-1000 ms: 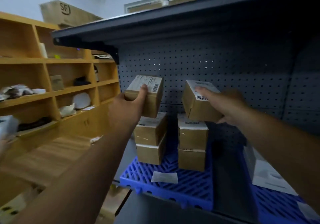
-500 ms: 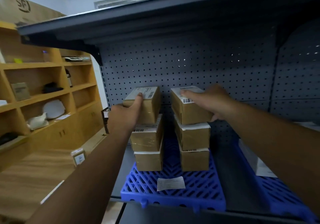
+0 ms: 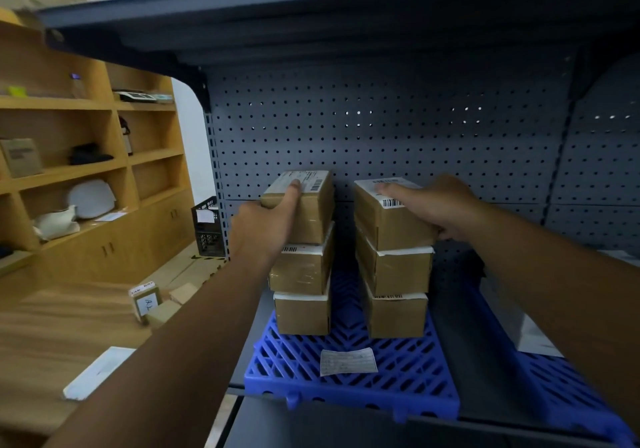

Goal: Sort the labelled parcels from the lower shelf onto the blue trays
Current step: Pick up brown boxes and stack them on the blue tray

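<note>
The one camera sits on the person's head and looks forward and a little downward into a grey metal shelf bay. Its wide lens bends the upper shelf (image 3: 346, 22) across 12 o'clock, and the pegboard back (image 3: 398, 129) fills the middle. It is within arm's reach of the shelf: both forearms enter from the lower edge, the left hand (image 3: 263, 229) from 7 o'clock gripping the left top parcel (image 3: 311, 212), the right hand (image 3: 440, 205) from 4 o'clock gripping the right top parcel (image 3: 391, 226). The blue tray (image 3: 398, 378) lies at 6 o'clock, a second tray (image 3: 568, 388) at 5 o'clock and wooden shelving (image 3: 69, 170) at 9 o'clock.
</note>
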Demonstrator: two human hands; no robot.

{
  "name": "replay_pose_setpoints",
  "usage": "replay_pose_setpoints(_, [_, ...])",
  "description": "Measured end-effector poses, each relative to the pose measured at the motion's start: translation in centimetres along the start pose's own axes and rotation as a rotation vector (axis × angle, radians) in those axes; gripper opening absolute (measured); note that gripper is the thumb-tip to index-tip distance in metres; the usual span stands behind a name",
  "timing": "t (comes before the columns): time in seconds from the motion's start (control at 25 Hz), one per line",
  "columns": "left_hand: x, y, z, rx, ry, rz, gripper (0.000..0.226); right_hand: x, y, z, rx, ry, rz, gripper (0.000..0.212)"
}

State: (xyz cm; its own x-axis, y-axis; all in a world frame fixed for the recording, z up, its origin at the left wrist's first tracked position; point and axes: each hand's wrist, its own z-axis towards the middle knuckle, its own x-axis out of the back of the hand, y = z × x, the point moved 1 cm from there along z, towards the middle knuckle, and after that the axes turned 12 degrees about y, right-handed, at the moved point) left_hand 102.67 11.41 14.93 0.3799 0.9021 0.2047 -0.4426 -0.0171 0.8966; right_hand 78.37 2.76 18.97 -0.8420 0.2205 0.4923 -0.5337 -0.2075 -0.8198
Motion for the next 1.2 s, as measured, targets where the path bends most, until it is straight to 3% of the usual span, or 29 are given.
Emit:
replay_pose_setpoints(0.32, [-0.3, -0.3, 0.9, -0.002, 0.003, 0.041, 0.074, -0.6, 0.3, 1.1, -0.006, 0.014, 0.000, 0.064])
replay_pose_setpoints(0.72, [-0.3, -0.2, 0.4, -0.033, -0.061, 0.073, 0.061, -0.3, -0.2, 0.3, -0.028, 0.039, -0.005, 0.065])
replay_pose_setpoints(0.84, [0.8, -1.0, -0.2, -0.031, -0.089, -0.055, 0.067, 0.5, -1.2, -1.8, 0.185, 0.285, 0.037, 0.069])
replay_pose_setpoints(0.92, [2.0, -3.4, -1.7, -0.026, -0.099, -0.143, 0.073, 0.0, -0.5, -6.4, 0.437, 0.360, 0.156, 0.052])
replay_pose_setpoints(0.96, [2.6, -5.0, -2.7, -0.022, -0.101, -0.163, 0.069, -0.9, 0.4, -9.4, 0.511, 0.294, 0.199, 0.042])
replay_pose_setpoints(1.04, [3.4, -8.2, -4.6, 0.021, -0.130, -0.176, 0.055, -4.0, 2.7, -14.2, 0.438, -0.008, 0.223, 0.031])
replay_pose_setpoints(1.12, [3.4, -11.0, -6.0, 0.077, -0.196, -0.167, 0.058, -7.3, 5.2, -15.9, 0.300, -0.240, 0.202, 0.045])
replay_pose_setpoints(1.2, [3.0, -12.5, -6.5, 0.087, -0.229, -0.167, 0.067, -9.4, 6.5, -15.2, 0.201, -0.280, 0.152, 0.070])
